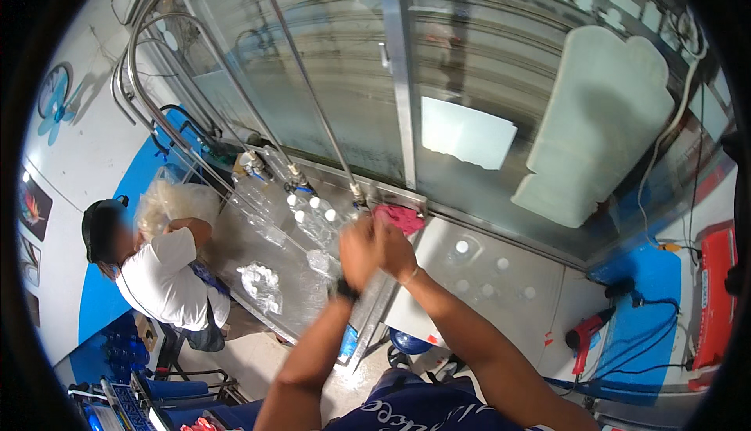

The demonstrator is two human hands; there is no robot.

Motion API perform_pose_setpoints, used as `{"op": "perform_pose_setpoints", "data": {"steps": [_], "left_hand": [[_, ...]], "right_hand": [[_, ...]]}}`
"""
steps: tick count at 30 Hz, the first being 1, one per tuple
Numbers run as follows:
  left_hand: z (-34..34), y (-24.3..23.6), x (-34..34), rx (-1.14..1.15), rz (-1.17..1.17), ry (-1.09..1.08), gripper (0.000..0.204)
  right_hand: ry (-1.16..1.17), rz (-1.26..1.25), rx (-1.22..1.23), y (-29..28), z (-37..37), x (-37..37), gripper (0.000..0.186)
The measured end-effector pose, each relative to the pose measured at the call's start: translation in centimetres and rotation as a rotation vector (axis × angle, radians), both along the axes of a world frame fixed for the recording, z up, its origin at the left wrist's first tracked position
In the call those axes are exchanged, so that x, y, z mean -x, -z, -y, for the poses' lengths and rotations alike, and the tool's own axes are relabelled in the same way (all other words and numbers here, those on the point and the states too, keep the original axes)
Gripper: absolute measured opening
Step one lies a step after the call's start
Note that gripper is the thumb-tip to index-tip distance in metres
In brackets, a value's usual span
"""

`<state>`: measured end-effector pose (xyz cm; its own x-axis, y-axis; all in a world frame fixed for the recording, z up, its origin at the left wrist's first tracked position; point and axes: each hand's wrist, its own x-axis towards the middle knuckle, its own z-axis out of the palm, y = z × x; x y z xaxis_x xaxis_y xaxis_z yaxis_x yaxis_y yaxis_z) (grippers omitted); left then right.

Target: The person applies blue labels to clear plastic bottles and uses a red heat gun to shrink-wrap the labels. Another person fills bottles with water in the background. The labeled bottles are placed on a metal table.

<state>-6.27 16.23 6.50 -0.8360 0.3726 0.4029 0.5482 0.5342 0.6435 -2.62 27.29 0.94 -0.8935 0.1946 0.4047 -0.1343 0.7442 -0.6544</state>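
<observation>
My left hand (357,253) and my right hand (394,253) are raised close together over the edge of a metal work table (235,251). Both look closed, fingers curled in. Whatever lies between them is hidden by the hands and slightly blurred. Just left of them stand several clear bottles (313,229) with white caps. A clear plastic piece (319,262) lies beside my left wrist. Behind the hands is a bunched pink cloth (400,218). A pile of small white caps (260,287) sits farther left on the metal.
A white table (516,306) at right bears several capped clear bottles (461,249). Curved metal pipes (293,40) with valves reach down to the metal table. A co-worker (164,274) stands at left by a plastic bag (176,200). A red heat gun (587,335) hangs right.
</observation>
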Motion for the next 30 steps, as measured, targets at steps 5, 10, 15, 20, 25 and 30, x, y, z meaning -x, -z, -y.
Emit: {"op": "perform_pose_setpoints", "data": {"steps": [5, 10, 15, 20, 25, 30], "left_hand": [[17.1, 2.4, -4.4, -0.429, -0.201, -0.381, 0.028], [21.7, 4.2, 15.7, -0.029, -0.148, -0.281, 0.055], [18.3, 4.5, 22.3, 0.514, -0.391, 0.342, 0.073], [16.9, 6.0, 24.2, 0.479, -0.384, 0.481, 0.056], [16.8, 7.2, 25.2, 0.529, -0.492, 0.435, 0.044], [18.2, 8.1, 23.3, 0.427, -0.44, 0.135, 0.032]], "right_hand": [[-0.043, 0.042, -0.143, 0.8, 3.2, 9.0, 0.055], [-0.006, 0.15, -0.348, 0.0, 7.8, 14.2, 0.058], [-0.042, 0.246, -0.425, 0.7, 9.2, 17.3, 0.052], [-0.049, 0.159, -0.393, 1.4, 7.9, 17.0, 0.044], [0.101, 0.034, -0.197, 0.6, 6.3, 10.9, 0.045], [0.228, -0.312, 0.029, -1.9, 5.3, -0.4, 0.042]]}}
